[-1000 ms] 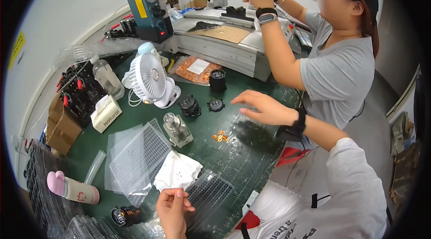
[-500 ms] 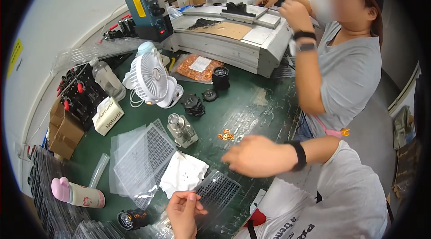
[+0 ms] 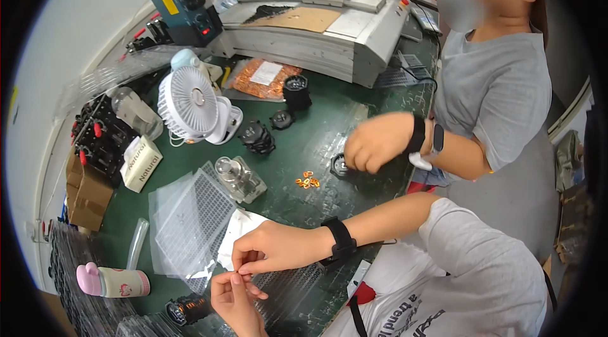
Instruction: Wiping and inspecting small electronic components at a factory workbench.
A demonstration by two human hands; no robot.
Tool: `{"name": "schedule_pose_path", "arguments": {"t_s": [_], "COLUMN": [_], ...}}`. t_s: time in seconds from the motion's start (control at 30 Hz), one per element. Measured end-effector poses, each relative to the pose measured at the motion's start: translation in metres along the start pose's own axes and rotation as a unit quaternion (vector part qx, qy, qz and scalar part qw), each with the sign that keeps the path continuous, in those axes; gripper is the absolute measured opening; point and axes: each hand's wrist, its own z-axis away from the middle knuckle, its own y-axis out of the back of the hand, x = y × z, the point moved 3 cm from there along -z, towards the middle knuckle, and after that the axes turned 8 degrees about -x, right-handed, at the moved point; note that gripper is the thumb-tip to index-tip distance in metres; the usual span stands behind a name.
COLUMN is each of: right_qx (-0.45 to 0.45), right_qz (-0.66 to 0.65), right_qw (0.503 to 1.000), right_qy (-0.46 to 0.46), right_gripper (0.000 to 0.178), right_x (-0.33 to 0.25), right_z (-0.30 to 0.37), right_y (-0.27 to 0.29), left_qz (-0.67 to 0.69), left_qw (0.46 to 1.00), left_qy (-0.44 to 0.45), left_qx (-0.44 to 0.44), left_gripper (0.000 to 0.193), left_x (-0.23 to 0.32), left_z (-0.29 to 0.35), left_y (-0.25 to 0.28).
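Observation:
My left hand (image 3: 235,302) and my right hand (image 3: 275,249) meet fingertip to fingertip at the lower middle. Both are closed in a pinch; anything between the fingers is too small to make out. Beneath them lie a white cloth (image 3: 246,222) and a clear sheet with rows of small dark pieces (image 3: 304,283), both partly covered by my hands. Left of my left hand is a black round fixture (image 3: 183,310) with orange bits along its side. A small pile of orange ring-like pieces (image 3: 308,180) lies beyond my right wrist.
A co-worker's hand (image 3: 380,140) reaches over a black round part (image 3: 341,166). Around stand a glass bottle (image 3: 240,180), white fan (image 3: 193,102), pink-capped bottle (image 3: 117,280), stacked clear sheets (image 3: 190,223), black fixtures (image 3: 256,137) and a bench machine (image 3: 297,45).
My right hand has come left and down from near the orange pieces to meet my left hand. The co-worker's hand has lowered to the table, where a black round part now sits.

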Motion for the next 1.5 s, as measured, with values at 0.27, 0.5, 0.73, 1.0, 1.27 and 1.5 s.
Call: {"name": "schedule_pose_path", "arguments": {"t_s": [0.27,0.5,0.73,1.0,1.27,1.5], "right_qx": [-0.014,0.095,0.207,0.184,0.167,0.204], "right_qz": [0.017,0.287,0.442,0.448,0.433,0.416], "right_qw": [1.0,0.953,0.845,0.862,0.864,0.875], "right_qy": [0.006,0.014,-0.218,-0.149,-0.196,-0.14], "right_gripper": [0.015,0.012,0.008,0.008,0.008,0.01], "right_x": [-0.01,-0.026,-0.035,-0.019,-0.026,-0.043], "right_z": [0.006,0.058,0.156,0.162,0.157,0.131], "right_y": [0.007,0.028,0.107,0.107,0.103,0.08], "left_qz": [-0.062,-0.073,-0.045,-0.027,-0.035,-0.01], "left_qw": [0.998,0.994,0.994,0.988,0.988,0.985], "left_qy": [-0.019,0.041,0.068,0.096,0.085,0.1], "left_qx": [0.003,-0.075,-0.077,-0.119,-0.123,-0.144], "left_gripper": [0.013,0.025,0.023,0.019,0.017,0.02], "left_x": [0.006,0.004,0.002,-0.006,-0.005,-0.008], "left_z": [0.004,0.005,0.0,0.001,0.005,0.005], "left_y": [-0.005,-0.019,-0.017,-0.022,-0.023,-0.02]}}
